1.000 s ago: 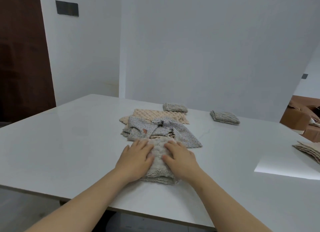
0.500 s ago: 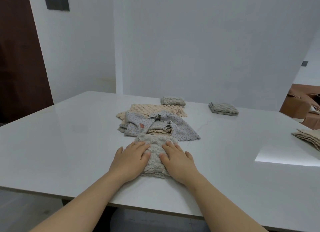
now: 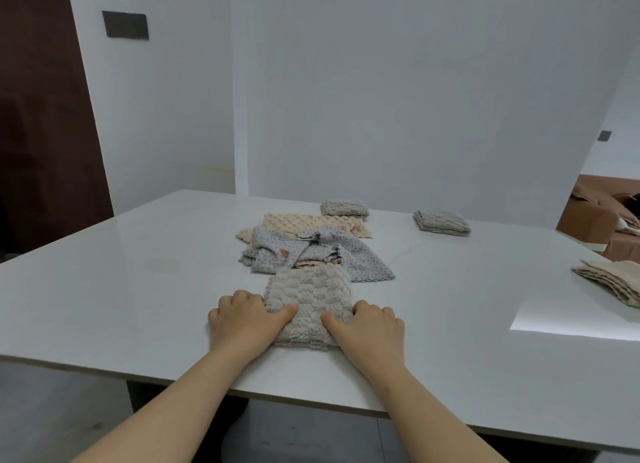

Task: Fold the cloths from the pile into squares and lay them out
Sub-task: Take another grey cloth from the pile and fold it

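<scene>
Folded grey-beige waffle-textured cloth (image 3: 309, 306) lies near your edge of the white tabletop (image 3: 121, 289), and your fingers grip it from both sides: left hand (image 3: 244, 319) curled at its left edge with the thumb on top, right hand (image 3: 369, 327) the same at its right edge. Just behind it sits the loose pile of grey dotted and peach cloths (image 3: 308, 251). Farther back lie two folded grey squares (image 3: 344, 208) (image 3: 442, 223), well apart, and a beige folded stack (image 3: 613, 284) lies at the far right
</scene>
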A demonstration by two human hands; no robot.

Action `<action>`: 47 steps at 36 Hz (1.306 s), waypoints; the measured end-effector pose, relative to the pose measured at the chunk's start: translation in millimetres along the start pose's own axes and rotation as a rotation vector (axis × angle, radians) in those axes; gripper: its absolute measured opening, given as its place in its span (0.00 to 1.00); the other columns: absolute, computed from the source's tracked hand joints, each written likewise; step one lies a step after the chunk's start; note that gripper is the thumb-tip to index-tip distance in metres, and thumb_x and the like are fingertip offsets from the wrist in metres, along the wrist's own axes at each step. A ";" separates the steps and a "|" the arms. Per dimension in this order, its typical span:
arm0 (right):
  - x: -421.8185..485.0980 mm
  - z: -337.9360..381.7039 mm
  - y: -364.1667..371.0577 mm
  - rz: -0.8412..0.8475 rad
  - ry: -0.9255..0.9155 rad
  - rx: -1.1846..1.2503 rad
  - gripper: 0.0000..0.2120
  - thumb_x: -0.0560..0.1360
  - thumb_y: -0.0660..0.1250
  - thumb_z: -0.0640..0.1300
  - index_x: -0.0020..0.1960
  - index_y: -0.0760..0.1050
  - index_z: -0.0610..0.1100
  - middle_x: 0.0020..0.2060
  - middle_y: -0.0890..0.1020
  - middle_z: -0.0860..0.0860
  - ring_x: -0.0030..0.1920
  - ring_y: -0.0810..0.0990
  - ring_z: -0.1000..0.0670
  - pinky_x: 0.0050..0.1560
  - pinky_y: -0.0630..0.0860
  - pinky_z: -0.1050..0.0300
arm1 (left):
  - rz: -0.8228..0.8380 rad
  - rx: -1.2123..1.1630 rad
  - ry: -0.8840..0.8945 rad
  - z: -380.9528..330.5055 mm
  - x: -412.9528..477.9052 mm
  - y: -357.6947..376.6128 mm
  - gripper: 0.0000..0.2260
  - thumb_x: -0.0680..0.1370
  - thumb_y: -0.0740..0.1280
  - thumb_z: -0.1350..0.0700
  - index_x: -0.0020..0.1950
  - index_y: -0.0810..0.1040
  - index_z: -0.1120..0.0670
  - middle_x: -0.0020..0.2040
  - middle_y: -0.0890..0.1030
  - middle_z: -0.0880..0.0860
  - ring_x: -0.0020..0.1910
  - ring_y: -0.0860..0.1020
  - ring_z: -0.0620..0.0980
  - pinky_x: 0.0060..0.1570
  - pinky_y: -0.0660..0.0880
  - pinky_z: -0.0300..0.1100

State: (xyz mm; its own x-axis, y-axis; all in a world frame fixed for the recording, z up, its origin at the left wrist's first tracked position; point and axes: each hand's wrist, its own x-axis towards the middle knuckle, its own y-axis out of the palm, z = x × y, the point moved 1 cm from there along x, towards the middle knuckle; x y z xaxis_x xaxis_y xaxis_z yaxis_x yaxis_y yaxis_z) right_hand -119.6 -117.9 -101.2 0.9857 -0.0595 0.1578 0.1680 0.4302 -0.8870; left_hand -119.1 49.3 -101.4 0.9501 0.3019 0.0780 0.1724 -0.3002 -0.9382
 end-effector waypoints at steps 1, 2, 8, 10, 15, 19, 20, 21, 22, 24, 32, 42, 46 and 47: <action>-1.4 -0.5 -0.6 0.001 -0.007 0.009 0.22 0.72 0.57 0.64 0.49 0.72 0.45 0.50 0.78 0.49 0.55 0.70 0.46 0.55 0.63 0.52 | 0.005 -0.028 0.012 -0.2 -0.8 -0.2 0.31 0.73 0.55 0.31 0.62 0.73 0.54 0.63 0.72 0.53 0.64 0.67 0.55 0.59 0.64 0.48; -2.9 -1.1 -1.1 0.002 -0.017 0.026 0.20 0.73 0.57 0.63 0.47 0.70 0.46 0.50 0.78 0.49 0.55 0.70 0.46 0.55 0.64 0.52 | 0.008 -0.066 0.023 -0.4 -1.2 -0.4 0.29 0.73 0.56 0.32 0.59 0.73 0.54 0.62 0.73 0.53 0.63 0.68 0.55 0.58 0.64 0.48; -11.4 -3.9 -5.3 0.019 -0.052 0.246 0.15 0.75 0.60 0.59 0.49 0.64 0.47 0.47 0.78 0.48 0.50 0.75 0.45 0.52 0.71 0.51 | 0.068 -0.321 0.069 1.3 -7.8 -2.9 0.15 0.75 0.60 0.39 0.51 0.67 0.49 0.54 0.76 0.51 0.56 0.73 0.53 0.51 0.66 0.44; -12.6 -3.7 -7.4 0.036 -0.020 0.364 0.15 0.75 0.60 0.57 0.52 0.65 0.46 0.48 0.79 0.49 0.50 0.77 0.45 0.53 0.72 0.51 | 0.121 -0.447 0.061 2.8 -9.1 -2.0 0.14 0.76 0.61 0.40 0.53 0.67 0.48 0.52 0.76 0.48 0.56 0.74 0.53 0.55 0.68 0.44; -8.8 2.7 -14.4 0.108 0.004 0.583 0.14 0.76 0.62 0.52 0.55 0.64 0.44 0.47 0.76 0.51 0.46 0.76 0.50 0.45 0.73 0.56 | 0.215 -0.788 -0.007 0.4 -6.7 -7.2 0.17 0.74 0.66 0.44 0.55 0.70 0.52 0.48 0.78 0.50 0.50 0.77 0.52 0.58 0.73 0.48; 0.8 16.0 -20.7 0.199 0.054 0.769 0.20 0.77 0.62 0.51 0.63 0.61 0.44 0.55 0.76 0.47 0.44 0.79 0.49 0.31 0.75 0.62 | 0.205 -0.976 -0.018 -7.0 3.1 -22.3 0.10 0.78 0.63 0.53 0.57 0.69 0.56 0.50 0.78 0.55 0.45 0.77 0.54 0.51 0.76 0.50; 3.8 19.8 -22.4 0.220 0.060 0.809 0.21 0.77 0.62 0.51 0.64 0.60 0.45 0.56 0.76 0.45 0.39 0.80 0.49 0.27 0.73 0.63 | 0.206 -1.027 -0.020 -8.8 6.0 -27.5 0.09 0.79 0.63 0.54 0.57 0.69 0.55 0.50 0.78 0.54 0.45 0.78 0.53 0.47 0.77 0.48; 7.1 23.5 -24.6 0.232 0.061 0.832 0.20 0.77 0.62 0.51 0.64 0.59 0.46 0.55 0.76 0.44 0.33 0.79 0.50 0.24 0.71 0.63 | 0.210 -1.070 -0.022 -10.1 9.7 -32.8 0.08 0.79 0.63 0.54 0.56 0.69 0.54 0.50 0.78 0.53 0.44 0.79 0.51 0.43 0.78 0.46; 11.3 26.8 -26.8 0.238 0.062 0.849 0.20 0.77 0.62 0.51 0.63 0.58 0.47 0.54 0.76 0.43 0.28 0.77 0.51 0.24 0.69 0.63 | 0.212 -1.095 -0.024 -11.0 14.2 -37.8 0.07 0.79 0.63 0.54 0.54 0.69 0.53 0.49 0.78 0.52 0.43 0.78 0.50 0.40 0.78 0.44; 21.4 33.4 -31.4 0.245 0.061 0.892 0.18 0.77 0.62 0.49 0.60 0.57 0.49 0.47 0.76 0.44 0.24 0.73 0.53 0.24 0.66 0.62 | 0.215 -1.119 -0.020 -13.3 24.7 -48.4 0.04 0.79 0.63 0.54 0.49 0.69 0.52 0.47 0.77 0.52 0.41 0.78 0.49 0.37 0.77 0.42; 85.0 67.4 -33.6 0.257 0.093 1.070 0.15 0.76 0.63 0.43 0.60 0.63 0.44 0.38 0.74 0.47 0.27 0.72 0.52 0.25 0.67 0.62 | 0.292 -1.169 -0.006 -17.4 87.4 -75.1 0.05 0.77 0.65 0.56 0.49 0.70 0.54 0.45 0.77 0.55 0.40 0.77 0.52 0.41 0.76 0.44; 189.3 118.5 -7.1 0.275 0.022 1.050 0.07 0.75 0.61 0.39 0.48 0.65 0.49 0.34 0.73 0.48 0.26 0.71 0.51 0.25 0.66 0.61 | 0.108 -1.101 0.019 -1.3 200.2 -78.4 0.11 0.77 0.63 0.59 0.59 0.67 0.53 0.46 0.76 0.54 0.36 0.75 0.49 0.31 0.71 0.39; 229.0 136.9 14.8 0.282 -0.011 1.030 0.10 0.76 0.61 0.37 0.55 0.67 0.47 0.35 0.75 0.46 0.25 0.70 0.51 0.24 0.65 0.60 | 0.001 -1.051 0.043 7.7 243.6 -71.4 0.11 0.78 0.62 0.59 0.60 0.67 0.53 0.39 0.74 0.53 0.29 0.71 0.48 0.26 0.62 0.38; 236.5 141.2 18.8 0.282 -0.013 1.027 0.11 0.76 0.61 0.37 0.56 0.67 0.46 0.35 0.75 0.46 0.25 0.70 0.51 0.24 0.65 0.60 | -0.020 -1.047 0.038 10.4 252.3 -69.0 0.12 0.78 0.61 0.59 0.61 0.67 0.54 0.39 0.74 0.54 0.29 0.70 0.48 0.25 0.61 0.38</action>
State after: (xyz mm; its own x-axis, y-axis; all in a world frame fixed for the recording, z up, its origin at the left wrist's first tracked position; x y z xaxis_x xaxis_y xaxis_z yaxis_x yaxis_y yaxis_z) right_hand 114.6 3.3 -19.3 0.9857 0.1682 0.0140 -0.1659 0.9808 -0.1023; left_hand 106.0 155.6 -20.5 0.9489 0.2927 0.1176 0.3100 -0.9341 -0.1771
